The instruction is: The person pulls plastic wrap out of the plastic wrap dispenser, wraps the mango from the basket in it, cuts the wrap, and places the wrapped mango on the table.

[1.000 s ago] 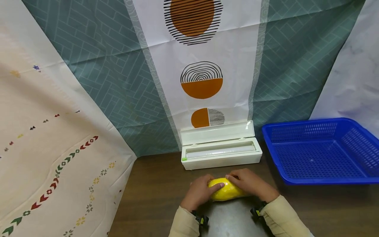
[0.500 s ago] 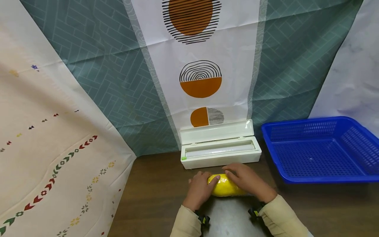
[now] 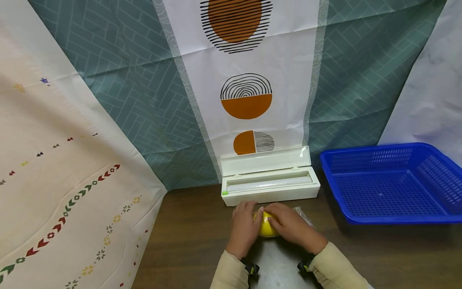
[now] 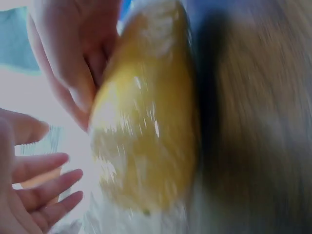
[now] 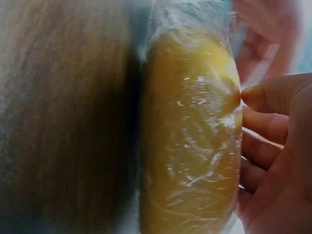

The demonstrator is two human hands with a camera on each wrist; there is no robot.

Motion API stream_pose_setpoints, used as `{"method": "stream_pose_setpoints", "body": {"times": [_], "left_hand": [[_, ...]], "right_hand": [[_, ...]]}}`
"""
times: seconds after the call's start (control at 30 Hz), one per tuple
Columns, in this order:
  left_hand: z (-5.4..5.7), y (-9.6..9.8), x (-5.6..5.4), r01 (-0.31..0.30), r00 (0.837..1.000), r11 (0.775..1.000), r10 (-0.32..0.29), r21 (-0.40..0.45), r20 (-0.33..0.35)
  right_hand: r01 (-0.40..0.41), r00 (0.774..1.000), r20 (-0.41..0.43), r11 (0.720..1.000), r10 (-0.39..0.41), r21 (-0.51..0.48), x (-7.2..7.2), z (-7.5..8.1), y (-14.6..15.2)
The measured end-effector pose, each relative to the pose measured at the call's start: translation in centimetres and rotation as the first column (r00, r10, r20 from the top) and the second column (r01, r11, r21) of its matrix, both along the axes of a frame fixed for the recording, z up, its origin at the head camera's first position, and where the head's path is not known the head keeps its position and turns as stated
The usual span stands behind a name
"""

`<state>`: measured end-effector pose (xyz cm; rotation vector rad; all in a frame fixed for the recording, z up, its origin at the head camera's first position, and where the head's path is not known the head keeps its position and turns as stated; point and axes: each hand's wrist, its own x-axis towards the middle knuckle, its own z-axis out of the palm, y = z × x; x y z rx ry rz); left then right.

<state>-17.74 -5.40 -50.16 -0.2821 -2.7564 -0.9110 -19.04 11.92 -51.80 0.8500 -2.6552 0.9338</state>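
Note:
A yellow oblong, fruit-like thing (image 3: 268, 225) is wrapped in clear, wrinkled cling film (image 5: 195, 117); its exact kind is unclear. My right hand (image 3: 290, 224) holds it from above, thumb tip and bent fingers against the wrapped side in the right wrist view. My left hand (image 3: 244, 228) is at its left end. In the left wrist view the left fingers (image 4: 53, 187) are loosely spread, a little apart from the wrap. A loose, crinkled end of film (image 3: 304, 216) sticks out beyond the right hand. Both hands hide much of the yellow thing in the head view.
Behind the hands stands a white cling film dispenser (image 3: 270, 194), lid raised, a roll inside. A blue plastic basket (image 3: 393, 220) sits at the right. A grey metallic surface (image 3: 276, 267) lies between the forearms on the brown wooden table (image 3: 191, 228). Patterned cloths hang behind.
My right hand has moved left over the yellow thing, covering more of it. The left hand has shifted slightly away from me. The film end at the right has come into view.

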Motion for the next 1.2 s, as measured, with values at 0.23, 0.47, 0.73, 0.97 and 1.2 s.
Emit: {"method": "stream_pose_setpoints", "body": {"times": [0.23,0.47,0.73,0.97,1.2], "left_hand": [[-0.4,1.8,0.5,0.174,0.984,0.979,-0.169,0.104,-0.057],[-2.3,2.8,0.2,0.202,0.968,0.978,-0.191,0.055,-0.162],[-2.6,2.8,-0.1,0.178,0.968,0.984,-0.179,-0.022,-0.177],[-3.0,2.8,-0.3,0.148,0.975,0.988,-0.153,-0.042,-0.163],[-3.2,2.9,-0.3,0.117,0.981,0.992,-0.123,-0.05,-0.149]], "right_hand": [[0.013,1.0,-0.028,1.0,-0.013,-0.005,-0.4,-0.8,-0.2],[0.052,0.998,-0.04,0.998,-0.053,-0.021,-0.5,-1.4,-0.3],[0.08,0.996,-0.032,0.997,-0.081,-0.023,-0.8,-2.0,-0.1],[0.085,0.994,-0.061,0.996,-0.086,-0.017,-1.0,-2.2,-0.1],[0.097,0.995,-0.029,0.995,-0.097,-0.003,-1.1,-2.4,0.0]]}}
